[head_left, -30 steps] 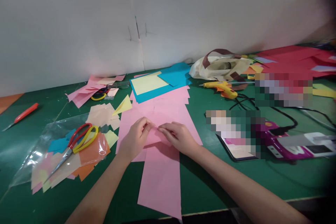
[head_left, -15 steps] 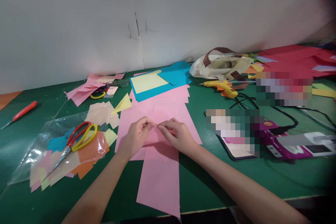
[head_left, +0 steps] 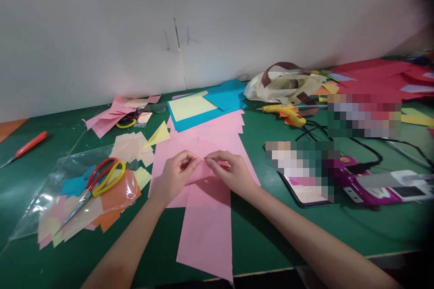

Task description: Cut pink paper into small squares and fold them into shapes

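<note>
A small piece of pink paper [head_left: 200, 172] is held up between my two hands above larger pink sheets [head_left: 206, 230]. My left hand [head_left: 178, 174] pinches its left side between thumb and fingers. From the other side, my right hand [head_left: 230, 171] grips the paper with thumb and forefinger near the middle of its upper edge. The fingertips of both hands almost meet there. Part of the paper is hidden behind the fingers. Behind the hands, a blue sheet [head_left: 230, 95] and a pale yellow sheet [head_left: 191, 106] lie on the pink ones.
Red-and-yellow scissors [head_left: 88, 192] rest on a plastic bag [head_left: 35, 210] with paper scraps at left. A red-handled cutter [head_left: 32, 144] lies farther left. On the right are a phone [head_left: 308, 189], a yellow glue gun [head_left: 288, 114], a purple power strip [head_left: 364, 185] with cables and a cloth bag [head_left: 283, 86].
My right thumb and fingers have shifted slightly along the pink paper's upper edge, and the right hand has opened out a little. My left hand stays nearly in place.
</note>
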Motion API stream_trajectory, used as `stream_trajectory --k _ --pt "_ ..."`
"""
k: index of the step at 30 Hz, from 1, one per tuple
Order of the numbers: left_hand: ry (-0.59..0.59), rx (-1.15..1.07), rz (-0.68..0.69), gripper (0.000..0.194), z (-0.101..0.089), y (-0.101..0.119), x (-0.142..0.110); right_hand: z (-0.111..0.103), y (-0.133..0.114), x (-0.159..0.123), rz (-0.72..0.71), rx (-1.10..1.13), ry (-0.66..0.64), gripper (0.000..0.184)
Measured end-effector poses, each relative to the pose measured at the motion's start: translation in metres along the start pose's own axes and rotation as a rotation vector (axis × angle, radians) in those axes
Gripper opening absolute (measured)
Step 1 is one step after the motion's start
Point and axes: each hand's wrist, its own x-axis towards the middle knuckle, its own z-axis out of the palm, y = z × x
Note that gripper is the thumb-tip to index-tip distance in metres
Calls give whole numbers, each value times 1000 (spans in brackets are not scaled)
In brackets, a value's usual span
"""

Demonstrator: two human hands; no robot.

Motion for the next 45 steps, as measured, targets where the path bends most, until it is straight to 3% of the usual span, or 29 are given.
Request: stream_trajectory --k 9,19,27,33,36,40,45 --pt "64 -146 -50 29 -2 -3 5 0 2 -1 -9 6 39 15" --pt "-18 -236 -117 34 -6 -5 7 -2 2 2 -48 39 23 15" --pt "-141 -442 -177 39 -5 -8 6 -3 -3 2 -38 92 3 15" --pt "-73 -403 -180 29 -6 -4 7 -4 -4 1 -17 129 14 15" --pt "-6 -187 -106 23 -7 -2 7 -5 -4 2 12 140 0 19" --pt "122 117 111 20 -6 -4 4 -4 -3 4 98 149 -34 29" --pt "164 448 479 14 -6 -13 -1 -3 -5 5 99 104 -73 13"
